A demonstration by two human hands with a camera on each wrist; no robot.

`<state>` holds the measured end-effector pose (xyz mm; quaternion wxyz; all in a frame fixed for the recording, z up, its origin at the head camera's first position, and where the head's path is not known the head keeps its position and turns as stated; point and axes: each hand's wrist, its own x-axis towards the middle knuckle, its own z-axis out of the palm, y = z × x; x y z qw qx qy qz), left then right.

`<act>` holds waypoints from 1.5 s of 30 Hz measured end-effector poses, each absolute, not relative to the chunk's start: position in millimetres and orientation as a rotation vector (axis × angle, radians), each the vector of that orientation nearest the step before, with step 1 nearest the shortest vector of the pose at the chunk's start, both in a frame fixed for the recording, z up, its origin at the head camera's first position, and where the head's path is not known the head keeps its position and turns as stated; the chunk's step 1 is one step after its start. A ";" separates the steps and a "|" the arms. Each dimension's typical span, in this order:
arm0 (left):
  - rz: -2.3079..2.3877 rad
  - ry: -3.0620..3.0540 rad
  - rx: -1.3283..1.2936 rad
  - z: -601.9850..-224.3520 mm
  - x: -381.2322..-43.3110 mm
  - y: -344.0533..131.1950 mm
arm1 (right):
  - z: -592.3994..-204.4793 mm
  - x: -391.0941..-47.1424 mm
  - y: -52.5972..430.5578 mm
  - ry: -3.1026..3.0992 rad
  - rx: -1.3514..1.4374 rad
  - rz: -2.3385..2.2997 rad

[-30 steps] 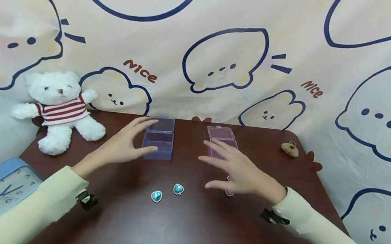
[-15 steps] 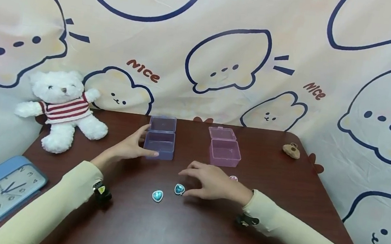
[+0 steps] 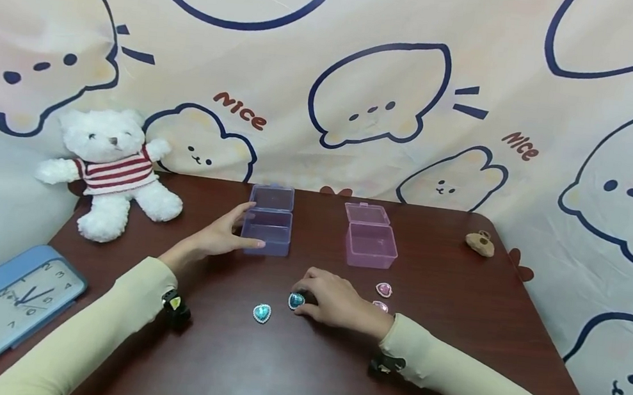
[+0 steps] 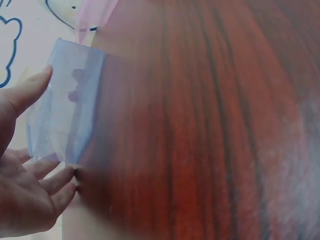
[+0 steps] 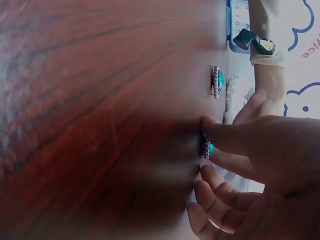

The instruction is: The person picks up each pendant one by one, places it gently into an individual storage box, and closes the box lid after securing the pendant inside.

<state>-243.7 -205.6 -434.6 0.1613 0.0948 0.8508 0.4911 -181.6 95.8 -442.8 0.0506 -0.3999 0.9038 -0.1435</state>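
My left hand (image 3: 220,234) holds the left side of an open blue see-through plastic box (image 3: 267,234), thumb at the front and fingers along the side. In the left wrist view the thumb (image 4: 35,90) touches the edge of the blue box (image 4: 67,100). On the table, my right hand (image 3: 335,299) pinches a teal heart-shaped gem (image 3: 296,300) with a pearly rim between thumb and forefinger. The right wrist view shows this gem (image 5: 208,148) low between the digits. A second teal heart gem (image 3: 261,313) lies to its left.
An open pink plastic box (image 3: 372,247) stands right of the blue one. Two pink heart gems (image 3: 383,289) lie near the right wrist, one partly hidden. A white teddy bear (image 3: 114,163), a blue clock (image 3: 12,304) and a small brown object (image 3: 479,243) sit around the dark wooden table (image 3: 251,377).
My right hand has come down and left from near the pink box and taken hold of the right teal gem. My left hand has lowered onto the side of the blue box.
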 end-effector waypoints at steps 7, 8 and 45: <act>1.351 2.426 0.263 -433.6 -242.3 -209.3 | -440.0 -183.4 91.6 2.706 -1.290 -0.350; 1.350 2.426 0.264 -433.2 -242.5 -209.4 | -439.5 -184.5 91.2 2.698 -1.293 -0.351; 1.219 2.406 0.264 -422.7 -251.0 -203.3 | -380.4 -260.5 51.9 2.558 -1.402 -0.871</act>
